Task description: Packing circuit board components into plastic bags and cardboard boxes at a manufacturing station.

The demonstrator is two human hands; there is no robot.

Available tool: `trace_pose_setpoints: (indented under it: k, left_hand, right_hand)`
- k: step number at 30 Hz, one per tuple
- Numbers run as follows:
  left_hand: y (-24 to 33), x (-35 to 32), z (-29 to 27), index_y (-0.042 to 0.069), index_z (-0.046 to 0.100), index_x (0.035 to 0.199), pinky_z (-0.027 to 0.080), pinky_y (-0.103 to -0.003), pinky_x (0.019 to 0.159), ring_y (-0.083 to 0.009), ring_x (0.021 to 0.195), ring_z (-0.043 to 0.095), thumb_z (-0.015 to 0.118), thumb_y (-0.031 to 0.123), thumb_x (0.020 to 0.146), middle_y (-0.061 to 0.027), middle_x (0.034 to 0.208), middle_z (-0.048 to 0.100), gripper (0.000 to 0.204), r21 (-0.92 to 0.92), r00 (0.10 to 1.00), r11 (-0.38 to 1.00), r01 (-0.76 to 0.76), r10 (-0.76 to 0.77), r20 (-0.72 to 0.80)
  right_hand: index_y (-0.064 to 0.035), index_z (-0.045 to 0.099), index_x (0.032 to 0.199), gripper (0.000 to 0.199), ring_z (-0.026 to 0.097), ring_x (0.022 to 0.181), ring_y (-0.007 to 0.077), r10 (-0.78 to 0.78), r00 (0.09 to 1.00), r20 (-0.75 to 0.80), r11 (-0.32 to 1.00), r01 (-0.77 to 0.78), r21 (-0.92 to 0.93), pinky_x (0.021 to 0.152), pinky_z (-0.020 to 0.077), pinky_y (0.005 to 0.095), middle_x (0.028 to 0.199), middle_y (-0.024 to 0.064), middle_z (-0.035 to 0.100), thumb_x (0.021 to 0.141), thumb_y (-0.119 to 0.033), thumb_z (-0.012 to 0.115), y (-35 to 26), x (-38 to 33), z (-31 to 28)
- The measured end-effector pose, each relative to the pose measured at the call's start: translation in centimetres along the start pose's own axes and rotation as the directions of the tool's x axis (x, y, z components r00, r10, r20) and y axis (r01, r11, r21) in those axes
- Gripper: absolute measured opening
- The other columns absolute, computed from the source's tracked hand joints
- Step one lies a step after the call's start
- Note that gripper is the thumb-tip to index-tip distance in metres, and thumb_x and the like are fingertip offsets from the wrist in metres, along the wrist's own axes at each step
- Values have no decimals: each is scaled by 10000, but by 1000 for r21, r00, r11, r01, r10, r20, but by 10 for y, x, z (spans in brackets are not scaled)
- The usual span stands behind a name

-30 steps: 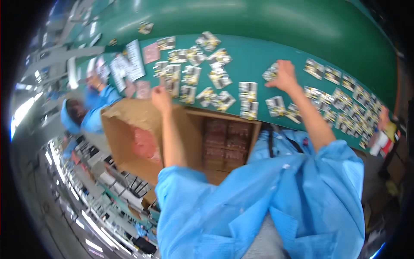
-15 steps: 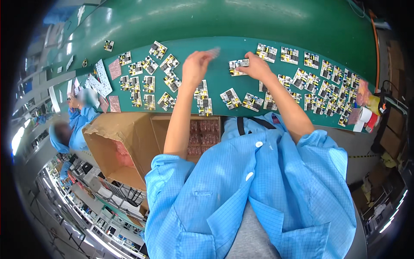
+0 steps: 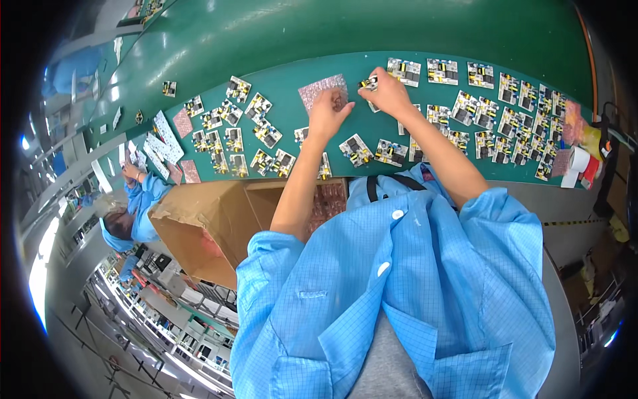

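Observation:
A small circuit board [image 3: 367, 84] with black and yellow parts is pinched in my right hand [image 3: 392, 96], tilted up off the green bench. To its left, my left hand [image 3: 327, 118] grips a pinkish bubble-wrap bag [image 3: 310, 91], its fingers partly inside or behind the clear film; which of the two I cannot tell. Board and bag are a short gap apart. Closer to me lie two loose circuit boards, one [image 3: 356, 150] tilted on the bench and another [image 3: 391, 152] beside it.
Many similar boards [image 3: 508, 123] cover the right of the bench [image 3: 292, 73], with more [image 3: 259, 106] at left. Flat bubble-wrap bags [image 3: 183, 123] lie far left, near a co-worker in blue [image 3: 143, 206]. An open cardboard box [image 3: 193, 233] stands below the bench edge. Tape rolls [image 3: 577, 166] sit far right.
The bag, blurred before, is now spread out flat in my left hand, which has moved right. My right hand has lifted and tilted the board. The view has shifted slightly.

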State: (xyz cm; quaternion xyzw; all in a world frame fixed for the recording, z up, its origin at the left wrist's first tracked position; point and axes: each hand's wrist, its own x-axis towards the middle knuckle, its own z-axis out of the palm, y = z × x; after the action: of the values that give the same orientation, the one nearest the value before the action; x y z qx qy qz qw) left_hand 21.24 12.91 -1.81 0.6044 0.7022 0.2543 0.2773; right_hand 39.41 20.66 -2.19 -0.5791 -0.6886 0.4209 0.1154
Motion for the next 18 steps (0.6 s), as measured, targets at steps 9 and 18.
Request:
trace_pose_setpoints:
  k: [9,18]
  left_hand:
    - [-10,15,2,10,633,851,507,-412,715,-324,798,611,657,92,762,-164,878,612,124,106,999,994,-6,2,38]
    - [-14,11,3,9,641,815,507,-422,699,-330,766,604,663,61,753,-165,871,599,84,110,1000,994,7,-7,0]
  right_hand:
    - [-15,573,1227,505,615,1018,306,74,992,104,954,-101,282,862,478,383,1120,206,631,872,-369,634,22,-7,-11]
    - [19,571,1200,435,601,1054,345,-178,964,195,978,151,144,908,471,400,1129,219,625,855,-229,662,48,-10,-27]
